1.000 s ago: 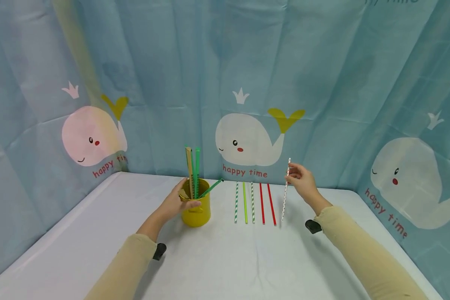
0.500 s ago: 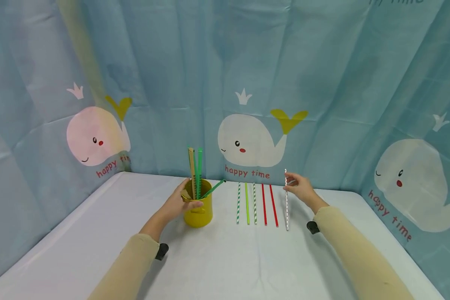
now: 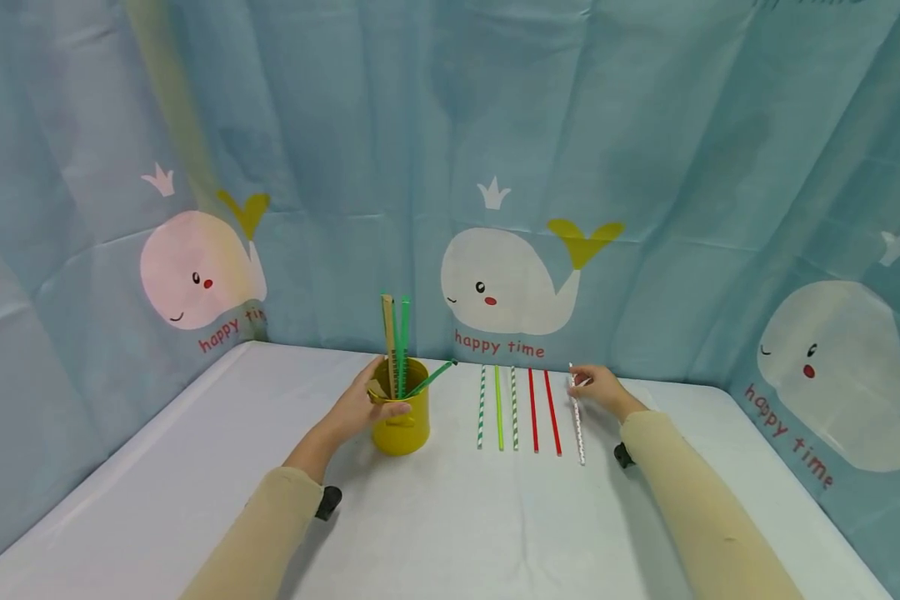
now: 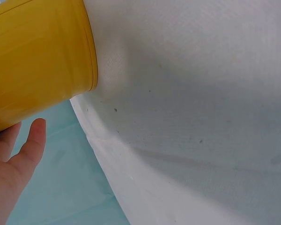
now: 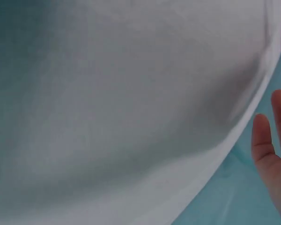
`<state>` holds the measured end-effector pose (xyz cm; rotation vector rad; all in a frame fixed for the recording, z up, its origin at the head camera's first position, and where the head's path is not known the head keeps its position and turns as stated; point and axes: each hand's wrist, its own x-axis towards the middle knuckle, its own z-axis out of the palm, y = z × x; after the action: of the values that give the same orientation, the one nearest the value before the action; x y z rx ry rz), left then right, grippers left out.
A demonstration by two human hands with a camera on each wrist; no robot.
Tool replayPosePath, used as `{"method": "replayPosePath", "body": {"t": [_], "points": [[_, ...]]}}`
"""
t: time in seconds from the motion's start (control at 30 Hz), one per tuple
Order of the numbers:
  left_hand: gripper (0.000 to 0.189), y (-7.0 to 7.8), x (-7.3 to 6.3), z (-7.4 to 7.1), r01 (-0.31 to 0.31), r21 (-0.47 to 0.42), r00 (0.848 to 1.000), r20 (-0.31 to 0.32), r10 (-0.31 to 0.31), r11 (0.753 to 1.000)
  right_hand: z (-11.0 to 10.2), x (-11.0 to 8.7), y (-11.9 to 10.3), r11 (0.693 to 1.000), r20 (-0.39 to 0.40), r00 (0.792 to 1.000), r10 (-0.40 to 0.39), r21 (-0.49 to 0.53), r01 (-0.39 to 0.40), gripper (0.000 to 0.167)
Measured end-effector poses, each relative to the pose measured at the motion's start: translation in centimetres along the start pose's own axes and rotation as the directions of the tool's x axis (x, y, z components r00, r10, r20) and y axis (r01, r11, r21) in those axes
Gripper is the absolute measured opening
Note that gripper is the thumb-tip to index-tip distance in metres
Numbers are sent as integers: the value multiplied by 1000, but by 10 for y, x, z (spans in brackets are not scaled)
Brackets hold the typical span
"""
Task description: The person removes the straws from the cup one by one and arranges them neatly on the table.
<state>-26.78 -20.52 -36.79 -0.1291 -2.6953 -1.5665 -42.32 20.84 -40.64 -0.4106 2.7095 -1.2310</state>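
Observation:
In the head view my left hand [image 3: 356, 410] holds a yellow bucket [image 3: 405, 432] at its left side, the thumb across the front just below the rim. The bucket's lower wall [image 4: 42, 51] and some of the fingers show in the left wrist view. Tan and green straws [image 3: 404, 333] stand in it, and one green straw [image 3: 433, 377] leans out to the right. My right hand [image 3: 603, 388] pinches the far end of a white spotted straw [image 3: 578, 429], which lies along the table. The right wrist view shows fingers [image 5: 261, 136] but not this straw.
Left of the white straw lies a row: two red straws [image 3: 552, 412], a green-striped straw [image 3: 514, 408], a lime straw [image 3: 498, 408] and another striped straw [image 3: 482, 408]. A blue whale-print curtain [image 3: 330, 250] hangs behind the white table [image 3: 450, 525].
My right hand has lowered the white spotted straw from a raised, tilted position to the table, right of the red ones. My left hand stays on the bucket. The head view has shifted slightly.

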Motion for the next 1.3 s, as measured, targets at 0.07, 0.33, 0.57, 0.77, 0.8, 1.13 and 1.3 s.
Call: {"method": "replayPosePath", "body": {"t": [0.07, 0.33, 0.57, 0.77, 0.8, 1.13, 1.3], "points": [[102, 0, 1, 2, -9, -9, 1000, 7, 9, 1000, 2, 1, 4, 999, 20, 999, 25, -43, -24, 53], [106, 2, 1, 6, 19, -1, 1000, 15, -19, 1000, -5, -7, 6, 988, 82, 995, 57, -147, -45, 56], [107, 2, -1, 6, 32, 32, 999, 9, -32, 999, -26, -29, -8, 969, 365, 920, 146, -242, -58, 75], [108, -1, -3, 2, 31, 47, 999, 11, -32, 998, -24, -35, -9, 951, 440, 880, 180, -306, -42, 87], [108, -1, -2, 1, 33, 55, 999, 11, -33, 998, -24, -35, -8, 953, 444, 880, 170, -302, -31, 87], [107, -3, 2, -2, 27, 60, 999, 15, -28, 998, -19, -37, -9, 953, 406, 903, 140, -302, -11, 81], [106, -3, 2, -2, 21, 66, 1000, 15, -22, 998, -17, -40, -14, 945, 374, 911, 174, -325, -47, 79]]}}
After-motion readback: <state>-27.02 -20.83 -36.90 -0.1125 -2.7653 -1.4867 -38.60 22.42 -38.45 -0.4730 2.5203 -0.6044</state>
